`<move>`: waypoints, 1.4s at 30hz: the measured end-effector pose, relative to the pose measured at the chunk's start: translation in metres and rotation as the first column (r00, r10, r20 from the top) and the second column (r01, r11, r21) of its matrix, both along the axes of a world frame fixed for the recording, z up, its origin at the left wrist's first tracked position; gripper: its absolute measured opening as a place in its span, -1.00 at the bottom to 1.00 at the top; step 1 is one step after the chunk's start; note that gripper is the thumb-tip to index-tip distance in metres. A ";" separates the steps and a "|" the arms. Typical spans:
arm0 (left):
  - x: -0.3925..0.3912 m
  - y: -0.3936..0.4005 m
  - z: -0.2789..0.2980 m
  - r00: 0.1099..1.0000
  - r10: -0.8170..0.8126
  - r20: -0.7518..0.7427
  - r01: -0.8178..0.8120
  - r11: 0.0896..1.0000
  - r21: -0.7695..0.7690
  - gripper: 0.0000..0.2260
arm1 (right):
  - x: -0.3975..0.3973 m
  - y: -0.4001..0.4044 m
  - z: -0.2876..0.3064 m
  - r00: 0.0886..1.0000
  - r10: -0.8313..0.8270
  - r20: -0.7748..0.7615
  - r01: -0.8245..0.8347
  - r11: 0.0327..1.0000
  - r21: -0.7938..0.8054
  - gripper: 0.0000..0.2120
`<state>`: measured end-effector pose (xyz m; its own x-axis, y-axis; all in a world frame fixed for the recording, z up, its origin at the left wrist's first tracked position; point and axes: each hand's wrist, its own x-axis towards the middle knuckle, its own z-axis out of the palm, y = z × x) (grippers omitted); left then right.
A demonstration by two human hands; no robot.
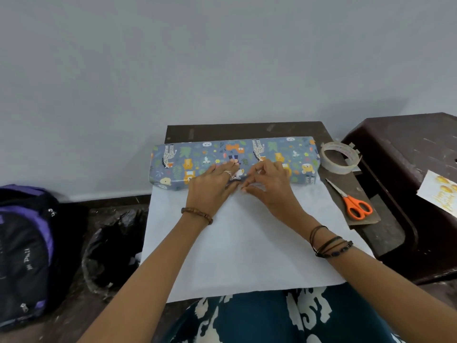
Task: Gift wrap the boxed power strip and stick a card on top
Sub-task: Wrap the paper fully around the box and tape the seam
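Paper-wrapped box (232,157) edge: left hand (212,184) presses flat, right hand's (269,184) grip pinches the wrap.

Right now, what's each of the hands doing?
Left hand: open, fingers pressing flat on the wrapped box.
Right hand: fingers curled at the box; grip cannot be told.

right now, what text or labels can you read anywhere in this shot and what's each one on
"Pull": white print on the black and purple backpack, running sideways.
Gold script on the card lying on the dark stool: probably a birthday greeting, too blurred to read for sure.
Red print on the inner ring of the tape roll: too small to read.
Wrapping paper on the box: animal pictures only, no words legible.
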<state>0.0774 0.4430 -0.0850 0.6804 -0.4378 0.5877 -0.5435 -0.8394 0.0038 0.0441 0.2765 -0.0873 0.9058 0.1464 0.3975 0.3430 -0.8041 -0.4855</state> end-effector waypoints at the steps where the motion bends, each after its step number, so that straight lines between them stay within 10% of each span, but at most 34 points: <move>1: 0.000 0.000 0.000 1.000 0.003 -0.010 -0.003 1.000 -0.003 -0.65 | 0.000 0.001 -0.002 0.999 -0.018 0.045 0.019 1.000 -0.019 -0.84; 15: 0.000 0.001 -0.003 1.000 -0.023 0.015 0.024 0.999 -0.040 -0.57 | 0.010 0.005 -0.015 0.889 -0.024 0.458 0.175 0.941 -0.289 -0.87; 42: -0.002 -0.015 -0.007 0.995 0.029 -0.098 -0.026 0.999 0.031 -0.62 | 0.013 0.000 -0.018 0.924 -0.186 0.333 0.231 0.968 -0.099 -0.64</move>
<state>0.0753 0.4275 -0.0922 0.7462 -0.4345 0.5043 -0.5186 -0.8544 0.0313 0.0575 0.2763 -0.1055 0.7499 0.0399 0.6604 0.2795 -0.9238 -0.2615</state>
